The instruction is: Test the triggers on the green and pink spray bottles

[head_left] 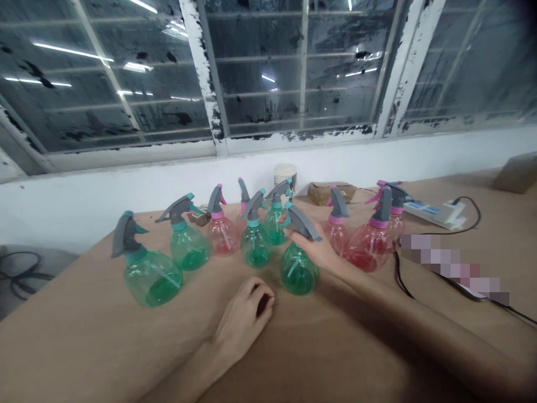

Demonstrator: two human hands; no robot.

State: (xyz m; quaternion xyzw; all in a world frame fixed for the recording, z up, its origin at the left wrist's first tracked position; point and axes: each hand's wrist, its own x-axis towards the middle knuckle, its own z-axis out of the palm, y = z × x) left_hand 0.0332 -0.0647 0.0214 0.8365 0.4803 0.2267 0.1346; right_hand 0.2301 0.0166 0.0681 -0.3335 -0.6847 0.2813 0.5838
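Note:
My right hand (pixel 314 246) reaches behind a green spray bottle (pixel 299 274) with a grey head, its fingers wrapped at the neck and trigger. The bottle's underside faces partly toward me, so it looks tilted. My left hand (pixel 245 313) rests on the table just left of it, fingers loosely curled with nothing visible in them. Other green spray bottles stand nearby, one (pixel 255 246) just behind my hands and another (pixel 153 277) at the far left. Pink spray bottles stand among them, including one (pixel 367 246) right of my right wrist and one (pixel 224 235) further back.
The brown table (pixel 104 347) runs back to a white wall below windows. A power strip (pixel 436 212) with black cables lies at the right, near a blurred-out object (pixel 457 268). At the back are a white tub (pixel 285 174) and a brown packet (pixel 331 193).

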